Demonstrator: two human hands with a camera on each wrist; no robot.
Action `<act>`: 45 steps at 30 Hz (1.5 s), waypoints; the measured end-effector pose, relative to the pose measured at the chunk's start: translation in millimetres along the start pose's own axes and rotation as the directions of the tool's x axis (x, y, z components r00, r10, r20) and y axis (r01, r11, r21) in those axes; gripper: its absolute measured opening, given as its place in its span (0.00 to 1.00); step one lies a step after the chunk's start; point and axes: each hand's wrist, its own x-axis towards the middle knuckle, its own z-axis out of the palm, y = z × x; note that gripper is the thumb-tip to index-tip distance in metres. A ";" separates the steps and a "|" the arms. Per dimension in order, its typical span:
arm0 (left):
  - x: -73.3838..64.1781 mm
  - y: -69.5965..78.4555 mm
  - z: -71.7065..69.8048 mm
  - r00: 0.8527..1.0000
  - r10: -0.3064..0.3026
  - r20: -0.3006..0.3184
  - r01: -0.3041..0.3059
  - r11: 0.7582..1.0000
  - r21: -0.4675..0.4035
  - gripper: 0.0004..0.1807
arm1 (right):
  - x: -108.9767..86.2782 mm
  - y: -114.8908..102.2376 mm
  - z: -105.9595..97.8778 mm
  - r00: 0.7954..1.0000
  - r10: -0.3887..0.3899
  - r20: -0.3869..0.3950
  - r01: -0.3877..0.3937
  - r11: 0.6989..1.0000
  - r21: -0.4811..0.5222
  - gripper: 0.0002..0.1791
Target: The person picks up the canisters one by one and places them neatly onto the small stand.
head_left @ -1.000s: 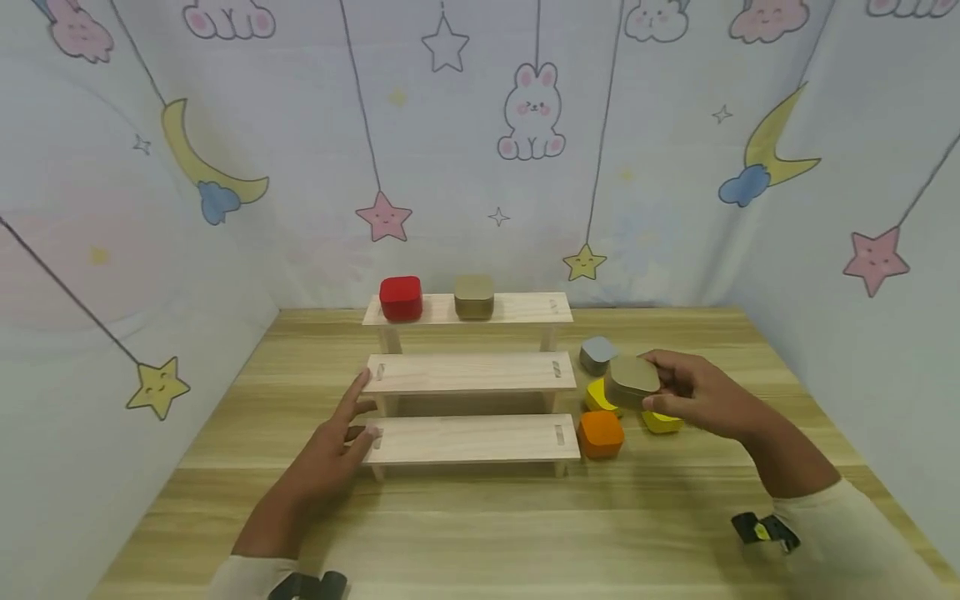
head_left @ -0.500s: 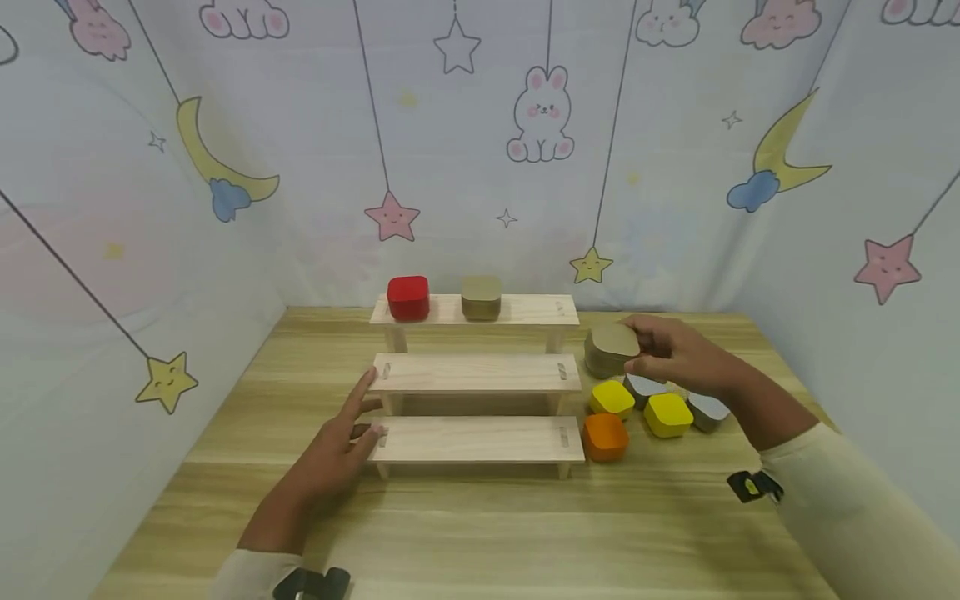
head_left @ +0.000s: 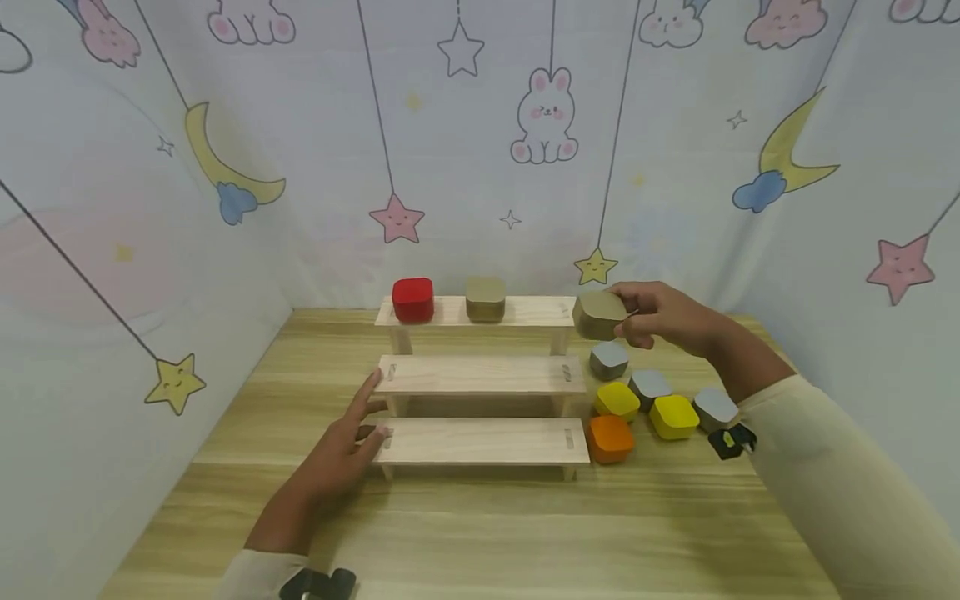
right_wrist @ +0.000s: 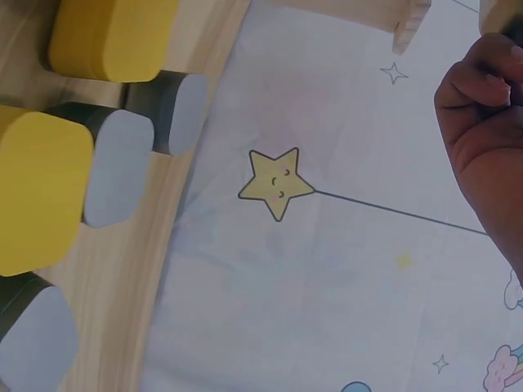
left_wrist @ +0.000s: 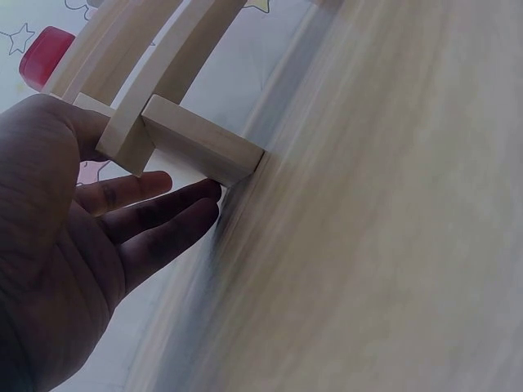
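My right hand (head_left: 663,317) pinches a gold-tan rounded block (head_left: 598,315) between thumb and fingers, raised at the right end of the top step. Only a corner of this block shows in the right wrist view. My left hand (head_left: 339,454) touches the left side of a pale wooden three-step stand (head_left: 480,375), its index finger at the middle step and its thumb on the lowest. In the left wrist view, fairly straight fingers (left_wrist: 176,233) reach to the stand's leg. A red block (head_left: 413,300) and another gold-tan block (head_left: 485,300) sit on the top step.
Right of the stand, an orange block (head_left: 611,439), two yellow blocks (head_left: 673,417) and several grey blocks (head_left: 609,360) lie on the wood-grain table (head_left: 480,533). A printed white cloth (head_left: 465,167) hangs behind and along both sides.
My right hand has carried the gold-tan block away from me and slightly left, from over the loose blocks to the top step's right end. My left hand has kept its place at the stand.
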 end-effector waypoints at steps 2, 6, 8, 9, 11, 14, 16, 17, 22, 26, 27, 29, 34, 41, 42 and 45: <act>-0.2 -0.1 0.5 1.000 -0.015 0.001 0.015 1.000 0.004 0.48 | 6.5 -1.1 -2.5 1.000 0.018 0.015 -0.017 1.000 -0.012 0.22; -0.8 0.1 0.6 1.000 -0.024 -0.004 0.024 1.000 0.003 0.48 | 19.2 -2.0 -6.5 0.997 0.059 0.044 -0.056 0.997 -0.051 0.18; -0.7 -0.3 0.8 1.000 -0.012 -0.009 0.012 1.000 0.005 0.48 | 25.3 -2.8 -8.6 0.996 0.077 0.053 -0.074 0.995 -0.061 0.16; -0.7 -0.5 1.0 1.000 -0.007 -0.011 0.007 1.000 0.005 0.48 | 28.2 -3.4 -9.9 0.995 0.085 0.055 -0.081 0.995 -0.064 0.16; -0.5 -1.2 1.4 1.000 0.004 -0.015 -0.004 1.000 0.007 0.48 | 33.8 -5.5 -11.8 0.993 0.099 0.058 -0.095 0.993 -0.066 0.15; -0.5 -2.1 1.6 1.000 0.008 -0.019 -0.008 1.000 0.011 0.48 | 41.2 -9.5 -14.9 0.990 0.127 0.057 -0.124 0.990 -0.063 0.18; -0.6 -2.4 1.4 1.000 0.008 -0.019 -0.007 1.000 0.012 0.48 | 45.9 -12.4 -16.6 0.988 0.142 0.059 -0.139 0.988 -0.061 0.20; -0.7 -2.4 1.1 1.000 0.008 -0.019 -0.008 1.000 0.012 0.48 | 48.2 -13.9 -17.3 0.987 0.151 0.060 -0.147 0.987 -0.056 0.22; -0.5 -3.0 1.5 1.000 0.004 -0.012 -0.004 1.000 0.011 0.48 | 58.4 -18.4 -17.5 0.983 0.170 0.071 -0.166 0.985 -0.057 0.25; -0.1 -2.5 2.2 1.000 -0.012 -0.005 0.012 1.000 0.009 0.49 | 65.7 -17.6 -13.8 0.979 0.183 0.087 -0.178 0.982 -0.061 0.20; -0.1 -2.2 2.0 1.000 -0.013 -0.005 0.013 1.000 0.012 0.49 | 67.2 -17.4 -12.5 0.978 0.187 0.089 -0.182 0.981 -0.061 0.19; -0.4 -1.6 1.5 1.000 -0.017 -0.005 0.017 1.000 0.010 0.49 | 70.1 -16.8 -10.1 0.977 0.195 0.091 -0.191 0.980 -0.056 0.17; -0.8 -0.1 0.6 1.000 -0.020 0.003 0.020 1.000 0.004 0.49 | 74.3 -16.9 -6.0 0.975 0.207 0.086 -0.202 0.977 -0.064 0.10; -1.1 1.3 -0.6 1.000 -0.028 0.003 0.028 1.000 -0.002 0.49 | 78.2 -16.4 -2.6 0.971 0.230 0.060 -0.225 0.972 -0.073 0.08; -1.2 1.6 -0.7 1.000 -0.026 0.004 0.026 1.000 -0.005 0.49 | 78.6 -16.4 -2.4 0.970 0.236 0.058 -0.231 0.970 -0.076 0.09; -1.1 1.9 -0.3 0.999 -0.034 0.003 0.034 0.999 -0.004 0.49 | 79.4 -17.1 -1.8 0.964 0.258 0.062 -0.252 0.963 -0.092 0.17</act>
